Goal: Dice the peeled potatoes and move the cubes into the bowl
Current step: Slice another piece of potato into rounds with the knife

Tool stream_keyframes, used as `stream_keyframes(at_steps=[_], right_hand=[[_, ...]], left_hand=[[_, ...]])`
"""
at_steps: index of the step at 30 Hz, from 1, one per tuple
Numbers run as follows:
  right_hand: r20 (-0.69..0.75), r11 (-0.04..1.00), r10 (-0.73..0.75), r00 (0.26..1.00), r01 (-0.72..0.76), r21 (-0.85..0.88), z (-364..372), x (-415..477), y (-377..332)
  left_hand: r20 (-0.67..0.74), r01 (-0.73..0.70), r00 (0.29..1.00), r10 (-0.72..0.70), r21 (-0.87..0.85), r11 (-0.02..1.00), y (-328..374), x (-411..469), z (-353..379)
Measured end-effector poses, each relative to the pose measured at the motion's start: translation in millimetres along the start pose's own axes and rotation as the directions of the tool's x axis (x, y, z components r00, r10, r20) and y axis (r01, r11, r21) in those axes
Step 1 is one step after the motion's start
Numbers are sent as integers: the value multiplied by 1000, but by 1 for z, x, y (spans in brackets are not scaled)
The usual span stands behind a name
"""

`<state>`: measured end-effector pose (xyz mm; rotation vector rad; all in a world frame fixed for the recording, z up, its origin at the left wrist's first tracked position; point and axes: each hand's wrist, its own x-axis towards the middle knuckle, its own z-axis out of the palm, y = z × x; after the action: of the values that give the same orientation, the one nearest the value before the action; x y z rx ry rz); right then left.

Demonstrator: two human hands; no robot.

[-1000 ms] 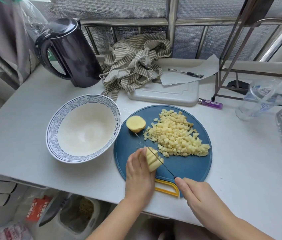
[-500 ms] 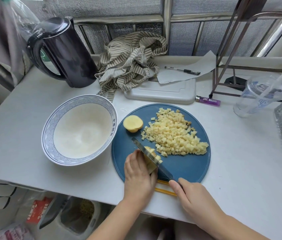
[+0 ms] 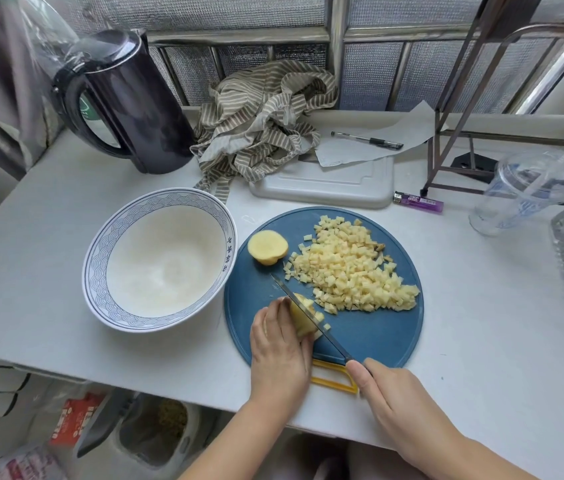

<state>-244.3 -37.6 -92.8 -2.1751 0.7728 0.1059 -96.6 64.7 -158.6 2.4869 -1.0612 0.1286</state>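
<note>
On the board [image 3: 370, 337]: you steady a scored potato piece [image 3: 304, 318] near the left edge, with the knife [image 3: 311, 315] blade laid across its top and the tip pointing away toward the bowl side.
Left hand [image 3: 278, 344]: fingers curled over the piece, pinning it to the board.
Right hand [image 3: 387, 386]: fingers wrapped round the knife handle at the board's near rim, just beside its yellow grip [image 3: 334, 381].
Cubes [image 3: 353, 271]: a broad heap covers the far and right part of the board. A few strays lie just beside the blade.
Half [image 3: 267, 246]: one uncut potato half sits at the board's far left, near the bowl.
Bowl [image 3: 100, 244]: white inside with a blue-patterned rim, just left of the board. No cube is in it.
Progress: dicing looks well past the middle. The piece in hand and the half are left to cut, and the whole move of cubes into the bowl is not yet begun.
Worktop [image 3: 481, 323]: pale grey, carrying a dark kettle [image 3: 135, 102] at far left, a striped cloth [image 3: 259, 116] bunched behind the board, a white tray [image 3: 325, 188] under paper and a pen [image 3: 367, 140], a purple lighter [image 3: 418, 201] and a clear cup [image 3: 522, 192] at right.
Room: metal-framed frosted panes run along the back and a metal rack stands at far right. Bags and a bin show below the worktop's near edge.
</note>
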Motion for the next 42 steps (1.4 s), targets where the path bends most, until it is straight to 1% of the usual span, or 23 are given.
stream_keyframes(at_steps=[4, 6, 11, 13, 17, 21, 27, 33, 37, 42], right_hand=[[11, 999, 8, 1000, -8, 34, -2, 1, -3], [20, 1000, 16, 1000, -16, 23, -3, 2, -3], [15, 991, 20, 1000, -18, -129, 1, 2, -2], [30, 986, 28, 999, -23, -163, 5, 2, -1], [35, 987, 58, 998, -52, -150, 7, 3, 0], [14, 994, 42, 999, -40, -99, 11, 5, 5], [47, 998, 44, 998, -42, -40, 6, 12, 6], [111, 996, 80, 991, -75, -48, -5, 19, -1], [123, 994, 97, 988, -88, -72, -6, 19, -4], [121, 990, 118, 986, -108, -88, -3, 34, -18]], left_hand=[[4, -4, 1000, 4, 12, 1000, -1, 0, 2], [8, -5, 1000, 4, 17, 1000, -1, 0, 1], [23, 10, 1000, -10, 10, 1000, 0, 1, 1], [29, 4, 1000, -5, 9, 1000, -1, 0, 2], [23, 0, 1000, 0, -1, 1000, -1, 2, 2], [20, -4, 1000, 4, 6, 1000, -1, 1, 2], [5, -5, 1000, 5, 10, 1000, 0, 1, 2], [4, -28, 1000, 27, 47, 999, -1, 1, 5], [-11, -25, 1000, 25, 51, 998, -1, 0, 6], [5, -7, 1000, 7, 43, 999, -1, 1, 7]])
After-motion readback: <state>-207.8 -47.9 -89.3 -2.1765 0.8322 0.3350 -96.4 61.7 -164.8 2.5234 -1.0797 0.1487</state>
